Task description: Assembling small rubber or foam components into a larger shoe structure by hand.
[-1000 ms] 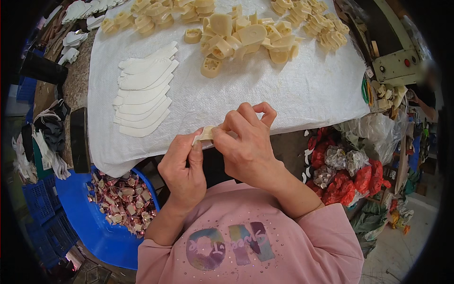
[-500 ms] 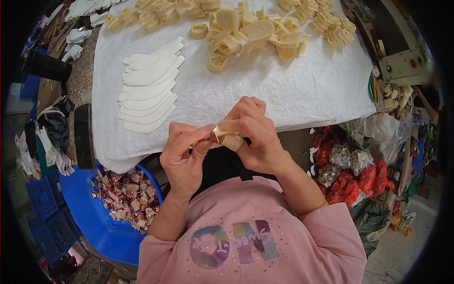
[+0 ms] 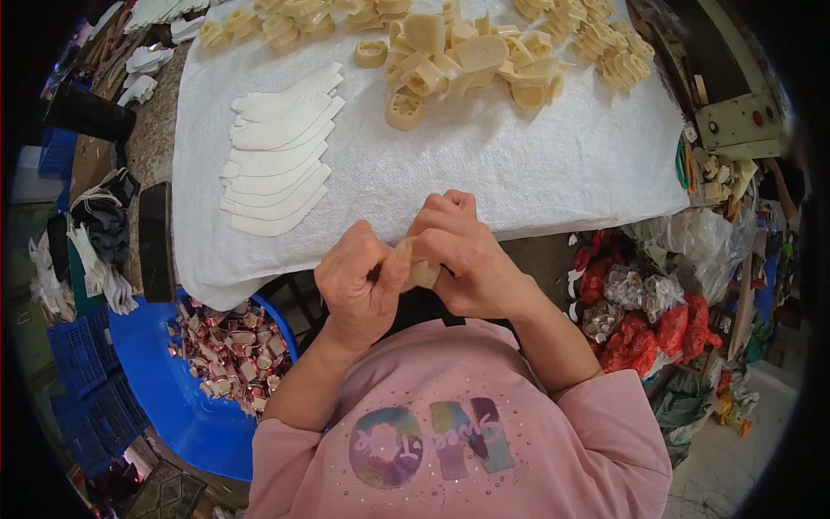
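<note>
Fingers [image 3: 437, 246] pinched tight, left hand [image 3: 355, 278] and right hand [image 3: 472, 262] gripping cream piece [image 3: 424, 276]

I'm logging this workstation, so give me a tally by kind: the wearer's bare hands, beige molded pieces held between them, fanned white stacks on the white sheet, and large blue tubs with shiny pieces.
Bare hands: 2 (left hand, right hand)
Beige molded piece: 1
Fanned white stack: 1
Large blue tub: 1
Total: 5
</note>
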